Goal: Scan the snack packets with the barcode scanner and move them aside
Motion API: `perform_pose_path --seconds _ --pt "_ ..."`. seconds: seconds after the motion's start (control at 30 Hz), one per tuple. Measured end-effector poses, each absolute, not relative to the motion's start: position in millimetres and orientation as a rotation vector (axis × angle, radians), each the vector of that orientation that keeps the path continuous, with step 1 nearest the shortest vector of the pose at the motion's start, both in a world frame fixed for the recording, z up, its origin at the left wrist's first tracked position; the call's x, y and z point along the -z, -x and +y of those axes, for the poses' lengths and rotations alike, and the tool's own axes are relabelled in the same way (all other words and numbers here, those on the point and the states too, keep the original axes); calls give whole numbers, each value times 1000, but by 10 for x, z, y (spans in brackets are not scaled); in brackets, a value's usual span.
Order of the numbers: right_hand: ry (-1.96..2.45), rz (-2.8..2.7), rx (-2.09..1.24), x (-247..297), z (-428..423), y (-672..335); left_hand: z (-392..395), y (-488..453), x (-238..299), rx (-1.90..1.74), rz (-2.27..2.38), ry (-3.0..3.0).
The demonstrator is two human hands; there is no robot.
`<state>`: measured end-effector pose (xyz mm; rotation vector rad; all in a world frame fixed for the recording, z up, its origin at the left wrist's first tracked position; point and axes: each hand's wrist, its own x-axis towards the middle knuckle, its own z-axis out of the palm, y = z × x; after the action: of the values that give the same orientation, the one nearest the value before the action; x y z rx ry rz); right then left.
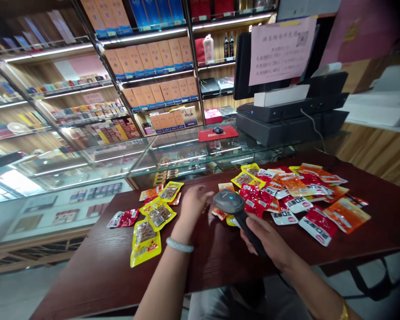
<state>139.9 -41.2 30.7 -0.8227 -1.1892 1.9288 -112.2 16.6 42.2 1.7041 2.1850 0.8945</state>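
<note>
My right hand (pixel 268 240) is wrapped round the handle of a black barcode scanner (pixel 231 204) with a blue light on its head, held over the dark wooden table (pixel 96 275). My left hand (pixel 195 202), with a pale bangle on its wrist, reaches out beside the scanner's head toward a small orange snack packet (pixel 219 213); its fingers are blurred. Yellow snack packets (pixel 153 218) lie to the left of that hand. A heap of red, orange and white packets (pixel 303 195) lies to the right of the scanner.
A glass display counter (pixel 126 160) runs behind the table. A black till with a screen and a pink paper notice (pixel 280 49) stands at the back right. Shelves of boxed goods (pixel 153 58) fill the wall. A red mouse pad with a mouse (pixel 218 132) lies on the counter.
</note>
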Motion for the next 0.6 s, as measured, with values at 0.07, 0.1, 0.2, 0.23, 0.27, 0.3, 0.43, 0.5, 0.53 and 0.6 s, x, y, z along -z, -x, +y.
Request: perform_pose_path --seconds 0.07,0.1,0.2,0.23,0.27,0.3,0.43,0.5,0.53,0.6 --pt "827 -1189 -1936 -288 -411 -1396 195 1488 -510 -732 2466 -1758" --pt "832 -1187 -1937 -270 -413 -1391 194 1679 -541 -601 2616 -1712" --pt "851 -1169 -1947 -203 -421 -1363 164 2133 -555 -252 2834 -1482" --pt "855 -1164 -1954 -183 -422 -1351 152 2224 -535 -198 2844 -1434" --pt "852 -1167 -1964 -167 -424 -1338 141 2283 -506 -168 2840 -1404" --pt "845 -1174 -1974 -154 -425 -1326 132 2317 -474 -148 2839 -1385" --pt "816 -1201 -1991 -141 -437 -1295 117 2324 -391 -46 2869 -1387" --pt "810 -1215 -1990 -148 -450 -1289 121 2319 -405 8 2851 -1413" --pt "806 -1228 -1988 -151 -458 -1288 122 2318 -423 41 2823 -1420" --pt "792 -1261 -1980 -155 -472 -1289 120 2306 -466 98 2763 -1439"
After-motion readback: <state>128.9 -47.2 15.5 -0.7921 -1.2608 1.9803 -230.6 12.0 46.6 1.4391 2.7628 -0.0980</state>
